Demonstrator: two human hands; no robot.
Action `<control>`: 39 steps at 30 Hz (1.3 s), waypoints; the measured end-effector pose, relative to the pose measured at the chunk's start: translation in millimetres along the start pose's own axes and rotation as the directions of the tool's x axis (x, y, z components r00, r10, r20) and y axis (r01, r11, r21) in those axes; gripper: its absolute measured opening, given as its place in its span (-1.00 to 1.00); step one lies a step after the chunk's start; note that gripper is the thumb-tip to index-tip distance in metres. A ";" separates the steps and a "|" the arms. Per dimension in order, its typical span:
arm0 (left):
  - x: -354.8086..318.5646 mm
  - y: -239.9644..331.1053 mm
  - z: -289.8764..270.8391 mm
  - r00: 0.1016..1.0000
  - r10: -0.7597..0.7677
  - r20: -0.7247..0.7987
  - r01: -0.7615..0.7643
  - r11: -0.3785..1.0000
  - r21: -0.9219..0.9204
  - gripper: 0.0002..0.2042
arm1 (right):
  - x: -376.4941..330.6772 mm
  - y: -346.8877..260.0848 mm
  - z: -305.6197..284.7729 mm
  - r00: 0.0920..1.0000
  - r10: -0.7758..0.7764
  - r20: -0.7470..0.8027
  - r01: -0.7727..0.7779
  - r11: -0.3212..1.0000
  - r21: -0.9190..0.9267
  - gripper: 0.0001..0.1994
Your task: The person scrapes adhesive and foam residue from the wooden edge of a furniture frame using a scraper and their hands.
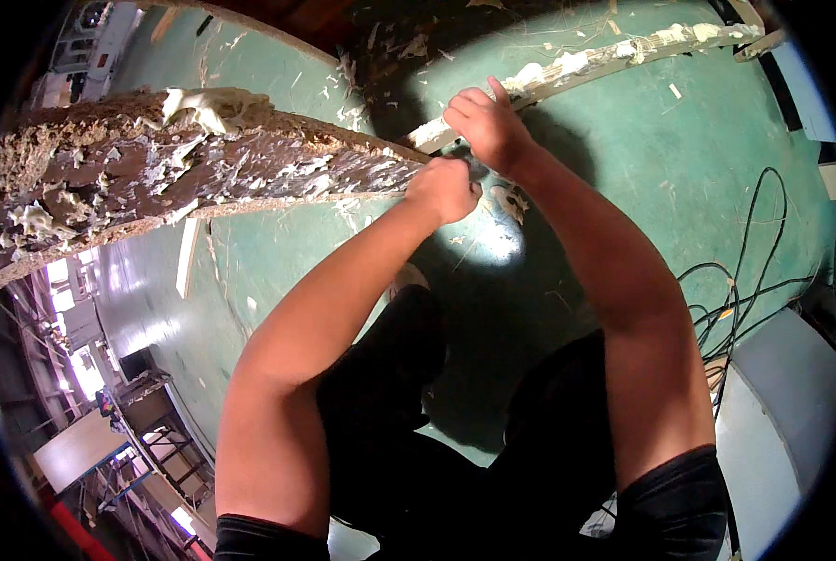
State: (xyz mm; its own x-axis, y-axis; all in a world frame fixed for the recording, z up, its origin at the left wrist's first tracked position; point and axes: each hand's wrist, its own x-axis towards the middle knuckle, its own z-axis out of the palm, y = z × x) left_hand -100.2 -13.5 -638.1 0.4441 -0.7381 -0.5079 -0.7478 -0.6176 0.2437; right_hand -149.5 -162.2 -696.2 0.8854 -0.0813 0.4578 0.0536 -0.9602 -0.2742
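Note:
My left hand (444,190) is closed at the narrow-looking end of a long brown particle board (278,161), its fingers curled by the board's corner. Dried cream-coloured foam and torn scraps crust the board. Just beyond and to the right, my right hand (489,129) curls its fingers over a wooden strip (614,64), thumb raised. Cream foam lumps also cover that strip, which runs off to the far right. The fingertips of both hands are largely hidden. A torn scrap (510,201) lies on the floor beneath my hands, beside a bright patch of light.
Loose black cables (738,299) coil on the green floor (642,159) at the right, near a pale grey panel (764,402). A thin light wood piece (188,257) lies at the left. Foam crumbs and splinters are scattered about. Shelving (156,449) stands at lower left.

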 end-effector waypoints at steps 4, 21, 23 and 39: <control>13.4 -12.8 12.8 0.996 -0.094 0.014 0.095 0.979 -0.181 -0.70 | -0.9 -0.1 -0.8 1.000 -0.016 0.001 0.016 0.999 0.045 -0.88; 22.6 -30.6 29.3 0.960 -0.057 0.275 0.278 0.315 -0.907 -0.83 | -4.9 11.9 2.2 0.989 -0.098 0.112 0.098 0.995 0.012 -0.75; 19.9 -29.8 26.8 0.959 -0.040 0.281 0.281 0.267 -0.922 -0.81 | -7.0 13.3 1.9 0.986 -0.065 0.155 0.068 0.998 -0.012 -0.74; 23.5 -30.6 37.3 0.951 0.037 0.306 0.160 0.789 -0.593 -0.75 | -36.1 84.5 -106.4 0.832 0.554 -0.028 -0.538 0.818 0.203 -0.72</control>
State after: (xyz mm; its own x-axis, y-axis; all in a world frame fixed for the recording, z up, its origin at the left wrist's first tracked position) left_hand -85.3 -1.9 -688.2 0.2439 -0.6418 -0.7270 -0.2262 -0.7666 0.6009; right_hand -226.1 -268.8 -645.9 0.7535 -0.6071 0.2526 -0.3386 -0.6875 -0.6424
